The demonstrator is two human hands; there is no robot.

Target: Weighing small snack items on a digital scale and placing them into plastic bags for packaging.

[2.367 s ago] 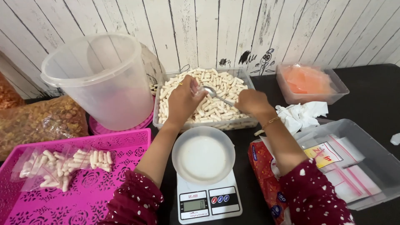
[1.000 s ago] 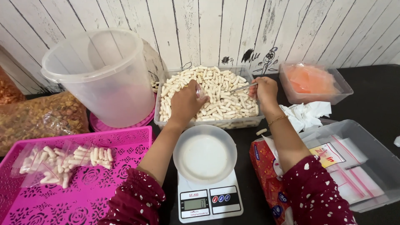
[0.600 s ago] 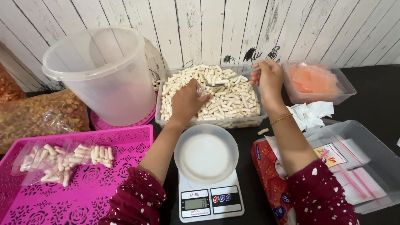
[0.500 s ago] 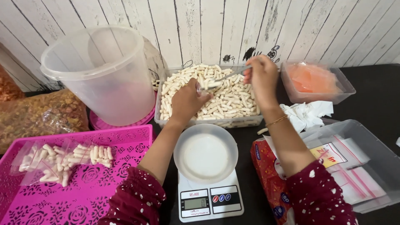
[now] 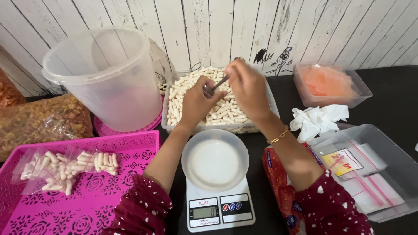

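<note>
Centre frame: right hand (image 5: 249, 89) pinches a metal spoon (image 5: 214, 87), long axis slanting down-left toward the left hand (image 5: 198, 104). Left fingers cupped at the bowl, above the clear tub of pale stick snacks (image 5: 217, 113).

We saw little open room. A tall clear bucket (image 5: 104, 76) walled off the left of the snack tray (image 5: 172, 126), and a wooden wall stood just behind it. In front, a bowl (image 5: 214, 159) on a scale (image 5: 220, 209) filled the gap between our forearms. A crumpled tissue (image 5: 318, 119) lay to the right.
</note>
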